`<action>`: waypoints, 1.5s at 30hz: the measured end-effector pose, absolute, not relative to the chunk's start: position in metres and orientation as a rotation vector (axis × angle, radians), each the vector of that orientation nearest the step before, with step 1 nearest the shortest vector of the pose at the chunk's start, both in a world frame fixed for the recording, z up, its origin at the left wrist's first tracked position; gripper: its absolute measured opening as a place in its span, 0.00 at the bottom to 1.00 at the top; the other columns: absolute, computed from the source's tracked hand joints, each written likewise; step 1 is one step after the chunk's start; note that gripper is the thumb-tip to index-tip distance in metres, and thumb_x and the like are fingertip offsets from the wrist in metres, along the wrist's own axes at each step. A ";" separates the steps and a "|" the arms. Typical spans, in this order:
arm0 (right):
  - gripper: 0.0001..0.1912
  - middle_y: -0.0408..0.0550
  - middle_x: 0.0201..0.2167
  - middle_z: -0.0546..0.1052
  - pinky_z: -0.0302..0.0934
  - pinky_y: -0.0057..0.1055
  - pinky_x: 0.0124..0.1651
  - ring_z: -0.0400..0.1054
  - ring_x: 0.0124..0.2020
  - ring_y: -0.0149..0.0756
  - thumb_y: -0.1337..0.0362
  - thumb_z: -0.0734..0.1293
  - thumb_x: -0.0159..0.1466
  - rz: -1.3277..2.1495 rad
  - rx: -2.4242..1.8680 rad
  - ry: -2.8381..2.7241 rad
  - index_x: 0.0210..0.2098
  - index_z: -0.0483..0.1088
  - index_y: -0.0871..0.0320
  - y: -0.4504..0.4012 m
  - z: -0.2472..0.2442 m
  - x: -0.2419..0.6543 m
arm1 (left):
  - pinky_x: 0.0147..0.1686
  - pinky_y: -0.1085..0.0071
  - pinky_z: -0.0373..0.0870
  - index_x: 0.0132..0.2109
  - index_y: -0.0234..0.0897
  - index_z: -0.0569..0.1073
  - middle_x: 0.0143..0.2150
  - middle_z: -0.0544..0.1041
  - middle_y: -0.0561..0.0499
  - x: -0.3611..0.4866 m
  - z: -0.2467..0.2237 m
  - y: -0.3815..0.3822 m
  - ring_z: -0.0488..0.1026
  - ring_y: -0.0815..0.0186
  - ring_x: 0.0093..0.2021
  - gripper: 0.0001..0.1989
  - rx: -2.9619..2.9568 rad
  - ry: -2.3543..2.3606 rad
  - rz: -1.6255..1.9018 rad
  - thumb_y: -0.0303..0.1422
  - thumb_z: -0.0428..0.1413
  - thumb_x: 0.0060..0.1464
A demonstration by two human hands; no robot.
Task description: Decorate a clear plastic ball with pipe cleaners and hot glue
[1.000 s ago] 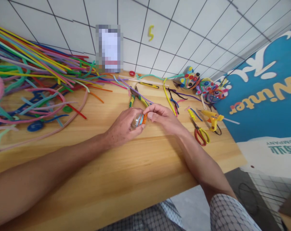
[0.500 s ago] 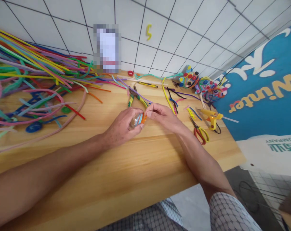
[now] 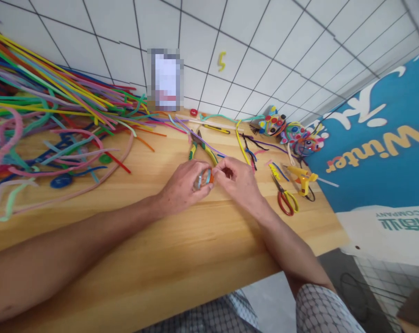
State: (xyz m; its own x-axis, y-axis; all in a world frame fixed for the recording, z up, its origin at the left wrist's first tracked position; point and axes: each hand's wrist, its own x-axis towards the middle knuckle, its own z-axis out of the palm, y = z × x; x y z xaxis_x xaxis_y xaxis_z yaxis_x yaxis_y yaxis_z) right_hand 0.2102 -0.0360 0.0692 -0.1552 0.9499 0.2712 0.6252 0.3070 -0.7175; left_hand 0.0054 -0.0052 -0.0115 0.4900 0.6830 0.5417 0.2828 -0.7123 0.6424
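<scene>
My left hand (image 3: 182,188) is wrapped around a small clear ball-like object (image 3: 197,181) with light-blue and orange bands on it. Against its right end, my right hand (image 3: 240,181) has thumb and forefinger pinched at the orange pipe cleaner (image 3: 211,176); the fingers hide most of that strand. Just beyond both hands lie pliers (image 3: 193,150) with yellow-green handles, jaws pointing away. A purple pipe cleaner (image 3: 203,142) crosses over them.
A heap of coloured pipe cleaners (image 3: 74,104) covers the table's left side. Scissors (image 3: 285,199) and a yellow glue gun (image 3: 301,178) lie at right. A utility knife (image 3: 216,129), a blurred phone-like thing (image 3: 166,81) and decorated fish-like figures (image 3: 272,124) stand or lie along the tiled wall.
The whole view has shifted a little. My right hand has turned and closed in on the banded object, covering more of its orange end; my left hand keeps its hold.
</scene>
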 end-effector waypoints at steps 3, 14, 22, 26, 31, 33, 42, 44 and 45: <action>0.08 0.41 0.27 0.76 0.59 0.37 0.39 0.65 0.29 0.36 0.65 0.69 0.68 0.520 -1.392 -1.946 0.31 0.72 0.51 -0.035 0.069 0.210 | 0.59 0.47 0.80 0.60 0.40 0.75 0.57 0.86 0.40 0.007 -0.013 -0.006 0.84 0.46 0.58 0.14 2.274 0.786 1.140 0.35 0.60 0.69; 0.11 0.41 0.31 0.76 0.61 0.35 0.40 0.67 0.33 0.36 0.52 0.73 0.69 0.921 -1.332 -1.787 0.36 0.75 0.52 -0.015 0.052 0.227 | 0.58 0.49 0.82 0.58 0.42 0.78 0.53 0.87 0.42 0.009 -0.013 -0.005 0.85 0.48 0.55 0.14 2.140 0.831 1.159 0.34 0.61 0.67; 0.21 0.41 0.33 0.76 0.64 0.35 0.46 0.67 0.37 0.36 0.43 0.80 0.64 1.176 -1.286 -1.559 0.36 0.75 0.53 -0.008 0.040 0.221 | 0.64 0.49 0.82 0.60 0.41 0.76 0.58 0.86 0.41 0.006 -0.012 -0.006 0.84 0.50 0.59 0.15 2.094 0.787 1.146 0.33 0.61 0.68; 0.21 0.42 0.35 0.75 0.64 0.36 0.48 0.68 0.39 0.38 0.43 0.81 0.63 1.153 -1.258 -1.474 0.34 0.75 0.52 -0.008 0.029 0.218 | 0.66 0.49 0.81 0.63 0.43 0.74 0.62 0.85 0.41 0.005 -0.016 -0.006 0.83 0.51 0.63 0.17 2.105 0.770 1.138 0.33 0.60 0.70; 0.19 0.43 0.38 0.76 0.65 0.37 0.51 0.69 0.42 0.39 0.46 0.80 0.64 1.140 -1.192 -1.427 0.35 0.75 0.52 -0.012 0.017 0.214 | 0.68 0.47 0.81 0.67 0.41 0.72 0.65 0.83 0.39 0.002 -0.019 -0.007 0.82 0.50 0.66 0.19 2.130 0.763 1.112 0.34 0.58 0.73; 0.19 0.43 0.38 0.76 0.66 0.36 0.51 0.70 0.42 0.39 0.46 0.79 0.65 1.143 -1.193 -1.415 0.36 0.75 0.52 -0.015 0.016 0.212 | 0.69 0.46 0.80 0.69 0.40 0.70 0.67 0.82 0.37 0.000 -0.020 -0.008 0.81 0.49 0.68 0.22 2.136 0.768 1.109 0.35 0.59 0.73; 0.13 0.43 0.40 0.78 0.65 0.35 0.49 0.70 0.43 0.38 0.50 0.75 0.68 1.108 -1.207 -1.491 0.38 0.75 0.52 -0.017 0.011 0.208 | 0.71 0.39 0.75 0.73 0.40 0.71 0.67 0.83 0.36 -0.009 -0.016 -0.011 0.80 0.44 0.67 0.26 2.201 0.897 0.913 0.43 0.58 0.74; 0.10 0.44 0.41 0.79 0.66 0.35 0.50 0.71 0.45 0.38 0.54 0.74 0.69 1.062 -1.183 -1.522 0.38 0.75 0.52 -0.018 0.010 0.206 | 0.69 0.40 0.76 0.72 0.40 0.72 0.66 0.83 0.37 -0.011 -0.015 -0.011 0.81 0.44 0.65 0.27 2.141 0.937 0.880 0.47 0.59 0.74; 0.08 0.44 0.42 0.79 0.67 0.35 0.50 0.72 0.45 0.38 0.55 0.73 0.70 1.041 -1.173 -1.534 0.38 0.75 0.51 -0.019 0.010 0.204 | 0.68 0.41 0.78 0.72 0.40 0.72 0.65 0.83 0.38 -0.012 -0.015 -0.011 0.81 0.45 0.62 0.27 2.100 0.958 0.862 0.49 0.58 0.75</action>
State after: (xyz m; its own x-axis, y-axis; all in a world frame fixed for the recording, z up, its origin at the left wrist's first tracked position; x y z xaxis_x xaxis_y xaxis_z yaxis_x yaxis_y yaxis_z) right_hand 0.2044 -0.0186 0.0100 -0.1309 0.9775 0.1657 0.2066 0.1903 -0.9597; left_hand -0.0117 -0.0111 -0.0146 0.5134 0.8089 0.2866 0.3702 -0.5101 0.7764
